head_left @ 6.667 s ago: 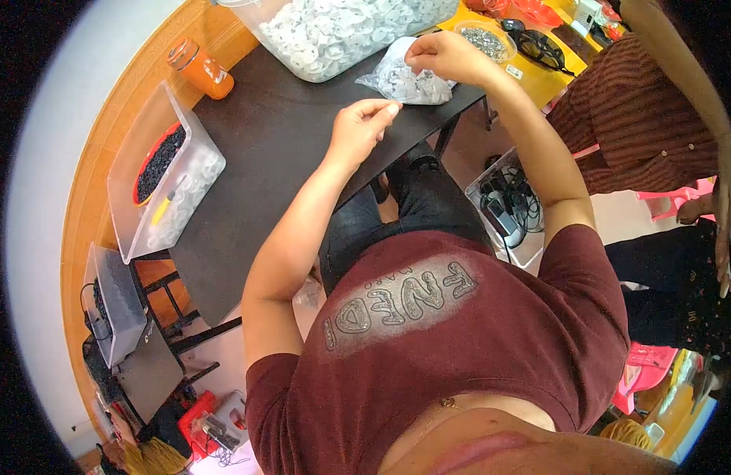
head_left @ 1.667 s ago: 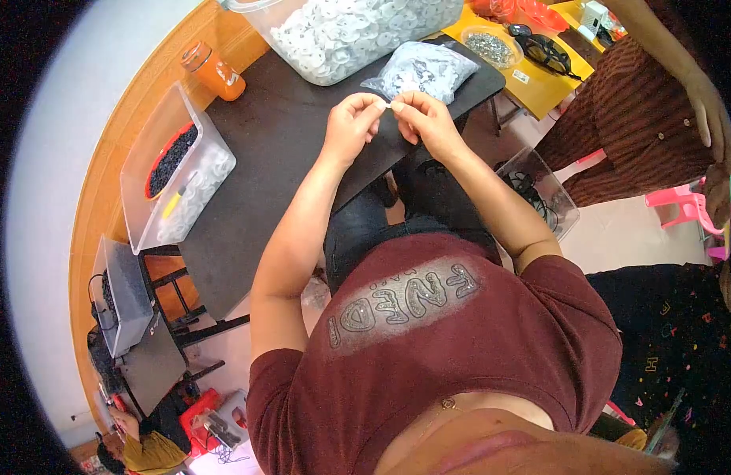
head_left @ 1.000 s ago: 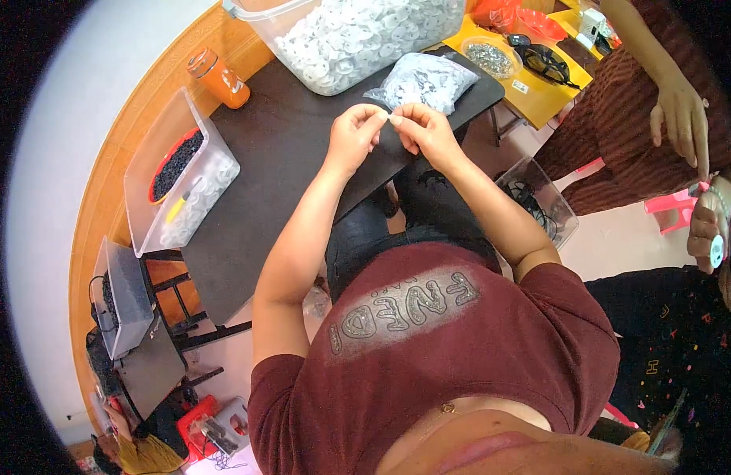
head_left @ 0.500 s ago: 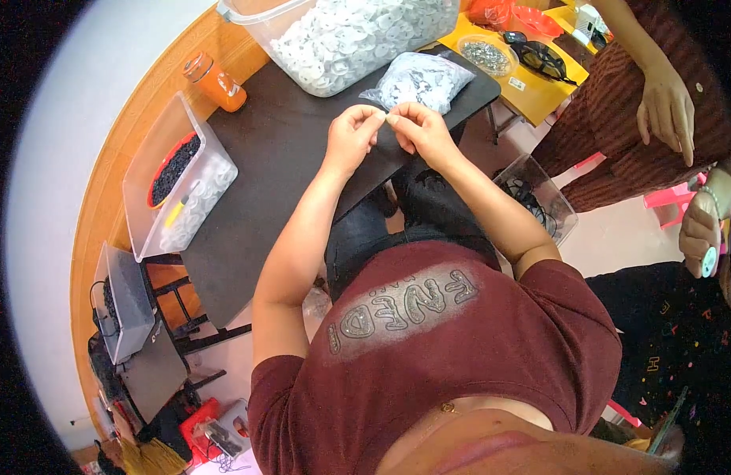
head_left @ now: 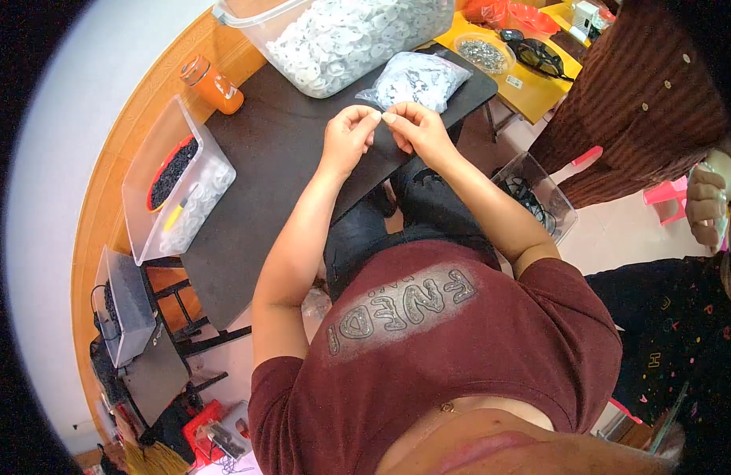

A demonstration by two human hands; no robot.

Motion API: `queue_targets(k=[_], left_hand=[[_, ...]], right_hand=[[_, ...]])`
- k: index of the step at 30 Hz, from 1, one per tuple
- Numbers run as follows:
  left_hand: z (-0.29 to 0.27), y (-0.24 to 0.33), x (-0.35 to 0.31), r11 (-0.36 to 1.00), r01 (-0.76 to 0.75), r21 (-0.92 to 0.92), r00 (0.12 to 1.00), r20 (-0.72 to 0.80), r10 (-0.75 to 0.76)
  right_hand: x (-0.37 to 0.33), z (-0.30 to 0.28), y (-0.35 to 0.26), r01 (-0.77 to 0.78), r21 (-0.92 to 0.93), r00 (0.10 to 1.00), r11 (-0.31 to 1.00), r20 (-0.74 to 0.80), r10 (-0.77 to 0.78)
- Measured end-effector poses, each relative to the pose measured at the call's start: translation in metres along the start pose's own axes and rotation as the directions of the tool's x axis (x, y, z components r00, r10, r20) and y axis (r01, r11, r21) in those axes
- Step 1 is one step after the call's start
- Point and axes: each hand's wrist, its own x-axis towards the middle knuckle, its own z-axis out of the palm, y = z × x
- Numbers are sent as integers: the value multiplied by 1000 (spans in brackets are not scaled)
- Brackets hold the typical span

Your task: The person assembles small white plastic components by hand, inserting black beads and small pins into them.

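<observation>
Two bare hands come together over one dark table (head_left: 258,174), near its front edge. On the left hand (head_left: 350,140) the thumb and forefinger are pinched closed, the other fingers curled under; the right hand (head_left: 421,131) mirrors it. The two pairs of fingertips nearly meet, and anything pinched between them is too small to make out.

One clear plastic bag (head_left: 425,81) of whitish pieces lies on the table just beyond the hands, its pieces too many to count. Behind it stands one big clear tub (head_left: 258,21), heaped with uncounted white discs (head_left: 349,43).

One orange bottle (head_left: 213,85) stands farther left. At the table's left end, one clear box (head_left: 137,190) holds one red-rimmed bowl (head_left: 152,188) of black bits, one yellow thing (head_left: 174,216) and more white discs. A second clear box (head_left: 133,317) sits beyond, lower down.

On one yellow table (head_left: 539,101) to the right are one round dish (head_left: 511,57) of small silvery bits and one pair of dark glasses (head_left: 542,58). One bin (head_left: 567,207) of black cables is below. One co-worker's hand (head_left: 706,206) shows at far right, fingers curled.
</observation>
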Motion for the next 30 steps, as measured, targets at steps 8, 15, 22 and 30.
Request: queue_targets(k=[8,15,22,30], left_hand=[[1,1,0,1000,9,18,1000,-6,-9],[-1,-2,1,1000,2,-4,999,-42,-2],[8,-1,-2,999,-39,34,996,-77,42],[18,-1,-6,994,-100,46,991,-80,103]], right_hand=[[0,-1,4,3,48,1000,999,-16,-3],[0,2,2,-3,69,999,998,-40,6],[-4,4,-2,-1,57,997,998,-72,5],[-5,4,-5,42,-47,997,998,-56,-45]])
